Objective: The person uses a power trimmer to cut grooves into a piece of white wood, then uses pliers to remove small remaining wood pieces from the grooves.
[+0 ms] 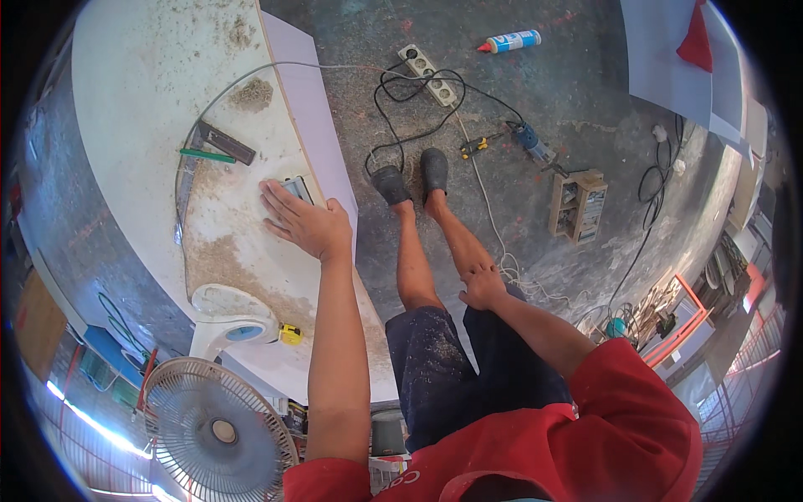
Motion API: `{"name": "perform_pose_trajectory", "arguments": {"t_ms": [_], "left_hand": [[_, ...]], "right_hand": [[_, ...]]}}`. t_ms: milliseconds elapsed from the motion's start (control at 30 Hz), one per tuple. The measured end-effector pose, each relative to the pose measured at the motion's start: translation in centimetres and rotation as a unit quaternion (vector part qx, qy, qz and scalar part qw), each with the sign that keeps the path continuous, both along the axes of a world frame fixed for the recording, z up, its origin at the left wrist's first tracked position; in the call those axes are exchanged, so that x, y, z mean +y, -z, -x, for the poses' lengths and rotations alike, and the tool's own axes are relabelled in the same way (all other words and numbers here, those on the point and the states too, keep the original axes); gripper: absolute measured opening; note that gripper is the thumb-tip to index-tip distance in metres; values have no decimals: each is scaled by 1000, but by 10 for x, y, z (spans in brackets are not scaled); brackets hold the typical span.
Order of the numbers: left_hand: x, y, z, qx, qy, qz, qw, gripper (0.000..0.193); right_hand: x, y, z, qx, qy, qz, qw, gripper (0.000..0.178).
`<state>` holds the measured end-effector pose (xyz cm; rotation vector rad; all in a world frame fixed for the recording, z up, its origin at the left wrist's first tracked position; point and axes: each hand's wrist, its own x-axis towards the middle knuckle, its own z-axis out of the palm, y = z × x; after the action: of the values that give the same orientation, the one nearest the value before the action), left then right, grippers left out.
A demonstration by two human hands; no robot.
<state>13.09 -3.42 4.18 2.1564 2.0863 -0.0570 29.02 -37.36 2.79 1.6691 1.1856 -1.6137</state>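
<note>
My left hand [308, 224] lies on a white board [150, 100] strewn with sawdust, its fingers stretched out and apart. Beside its index finger and partly under the hand is a small rectangular metal-edged piece [298, 189]; its kind is hard to make out. Farther up the board are a dark rectangular block [226, 143], a slim green stick [207, 156] and a metal ruler [186, 197]. My right hand [483, 287] rests on my right knee, holding nothing that I can see, with its fingers loosely spread over the leg.
A fan [222, 431] with a white base [238, 314] stands near left, beside a yellow tape measure [290, 334]. On the floor lie a power strip [428, 74], tangled cables, a blue power tool [534, 144], pliers [474, 147], a cartridge [512, 42] and a wooden box [577, 206].
</note>
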Motion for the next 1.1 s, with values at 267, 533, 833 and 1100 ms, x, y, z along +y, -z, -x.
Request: {"name": "perform_pose_trajectory", "arguments": {"t_ms": [267, 533, 833, 1100], "left_hand": [[1, -1, -1, 4, -3, -1, 1000, 112], [1, -1, -2, 8, -2, -4, 1000, 113], [0, 3, 3, 6, -4, -19, 1000, 108], [-5, 8, 0, 6, 13, -41, 999, 109]], "right_hand": [[-4, 5, -2, 5, -13, -5, 1000, 55], [-2, 7, -9, 2, -29, -2, 1000, 56], [-9, 12, -18, 0, -38, -8, 999, 53], [3, 6, -20, -15, 18, -43, 999, 57]]}}
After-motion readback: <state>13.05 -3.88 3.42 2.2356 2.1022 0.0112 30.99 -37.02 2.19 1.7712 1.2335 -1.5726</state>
